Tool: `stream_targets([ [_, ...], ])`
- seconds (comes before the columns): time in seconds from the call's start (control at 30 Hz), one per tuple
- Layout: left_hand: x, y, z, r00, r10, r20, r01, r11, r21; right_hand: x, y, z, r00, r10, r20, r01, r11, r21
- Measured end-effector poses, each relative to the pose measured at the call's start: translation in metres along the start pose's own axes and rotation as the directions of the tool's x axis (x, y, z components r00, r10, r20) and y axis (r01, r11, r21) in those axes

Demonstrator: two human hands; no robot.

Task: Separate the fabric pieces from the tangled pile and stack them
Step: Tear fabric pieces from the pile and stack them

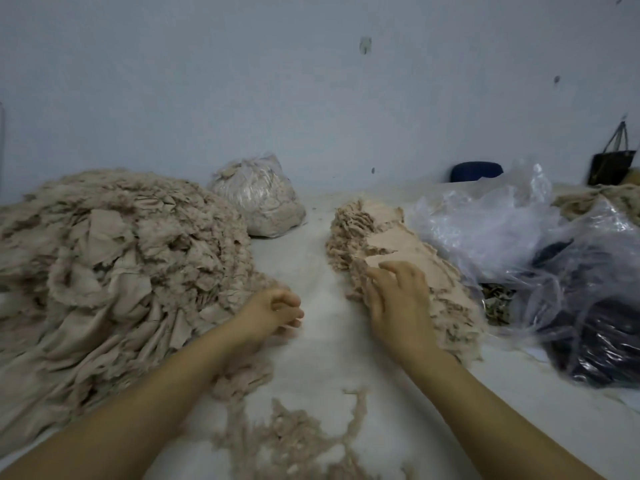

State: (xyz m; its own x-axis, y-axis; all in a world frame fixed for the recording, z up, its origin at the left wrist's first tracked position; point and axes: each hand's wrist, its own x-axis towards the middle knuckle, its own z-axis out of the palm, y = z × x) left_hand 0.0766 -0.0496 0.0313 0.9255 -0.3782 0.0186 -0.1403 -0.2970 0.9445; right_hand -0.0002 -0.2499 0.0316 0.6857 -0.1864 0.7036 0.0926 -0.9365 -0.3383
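Observation:
A big tangled pile of beige fabric pieces (114,265) covers the left of the table. A long stack of flat beige pieces (398,251) runs down the middle right. My right hand (398,299) lies on the near part of that stack, fingers spread and fairly straight, touching the top piece. My left hand (273,313) hovers at the right edge of the tangled pile, fingers loosely curled; a small pale scrap seems to sit at its fingertips, but blur hides whether it is pinched.
A tied clear bag of beige scraps (259,199) sits at the back. Crumpled clear plastic bags (491,223), one with dark fabric (602,341), fill the right. Frayed thread clumps (294,441) lie near the front edge. A dark handbag (611,161) stands far right.

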Motion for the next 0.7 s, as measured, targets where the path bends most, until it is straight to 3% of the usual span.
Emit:
stream_targets([
  [0.03,-0.009,-0.012,-0.017,0.997,0.078,-0.014,-0.074,0.982,0.172,-0.008,-0.013,0.008,0.994,-0.111,0.020,0.110,0.992,0.059],
  [0.1,-0.031,-0.033,-0.051,0.979,0.196,0.048,-0.194,0.853,0.485,-0.025,-0.042,0.024,0.941,-0.202,0.273,0.139,0.963,0.232],
  [0.2,-0.072,-0.055,-0.099,0.959,0.212,0.190,-0.280,0.586,0.761,-0.051,-0.070,0.051,0.747,-0.306,0.589,0.071,0.919,0.388],
  [0.27,-0.097,-0.072,-0.124,0.937,0.291,0.193,-0.298,0.375,0.878,-0.065,-0.079,0.065,0.685,-0.322,0.654,0.133,0.937,0.323],
  [0.33,-0.117,-0.086,-0.138,0.932,0.351,0.093,-0.187,0.244,0.952,-0.072,-0.083,0.071,0.723,-0.326,0.609,0.197,0.942,0.271],
  [0.37,-0.123,-0.092,-0.140,0.943,0.333,0.013,-0.098,0.241,0.966,-0.073,-0.084,0.070,0.747,-0.335,0.574,0.195,0.936,0.293],
  [0.5,-0.116,-0.096,-0.127,0.958,0.175,-0.229,0.122,0.472,0.873,-0.077,-0.077,0.058,0.746,-0.371,0.553,0.205,0.918,0.340],
  [0.6,-0.100,-0.088,-0.090,0.967,0.214,-0.135,-0.033,0.636,0.771,-0.088,-0.058,0.037,0.694,-0.401,0.598,0.250,0.913,0.323],
  [0.7,-0.095,-0.070,-0.038,0.953,0.293,0.071,-0.270,0.724,0.634,-0.097,-0.037,0.010,0.726,-0.351,0.591,0.173,0.925,0.337],
])
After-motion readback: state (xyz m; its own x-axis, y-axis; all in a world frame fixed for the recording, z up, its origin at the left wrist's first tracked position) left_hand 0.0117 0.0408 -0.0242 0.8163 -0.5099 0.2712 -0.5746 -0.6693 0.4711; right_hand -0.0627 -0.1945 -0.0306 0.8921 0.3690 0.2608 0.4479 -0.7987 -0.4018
